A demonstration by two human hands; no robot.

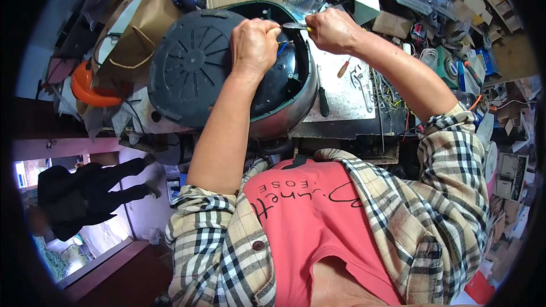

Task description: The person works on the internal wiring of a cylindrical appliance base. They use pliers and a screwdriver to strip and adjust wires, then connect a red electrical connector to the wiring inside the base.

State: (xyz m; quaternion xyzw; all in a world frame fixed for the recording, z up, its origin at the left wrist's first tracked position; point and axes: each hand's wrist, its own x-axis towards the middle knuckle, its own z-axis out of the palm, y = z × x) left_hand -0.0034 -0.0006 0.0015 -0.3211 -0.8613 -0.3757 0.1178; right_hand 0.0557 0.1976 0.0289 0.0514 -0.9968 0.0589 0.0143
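Observation:
My right hand is closed around pliers with a yellow-and-dark handle. Their metal jaws point left, right by the fingertips of my left hand. That hand is closed in a pinch; what lies between its fingers is too small to make out. Just below those fingers, short blue and yellow wires show. Both hands are over an open, dark, rounded appliance housing on the bench. A black base cover with radiating slots leans over the housing's left side, partly behind my left hand and wrist.
On a light board right of the housing lie a red-handled screwdriver, a dark-handled tool and a wrench. Cardboard, bags and loose parts crowd the back and right. An orange helmet-like object sits left. A person is at lower left.

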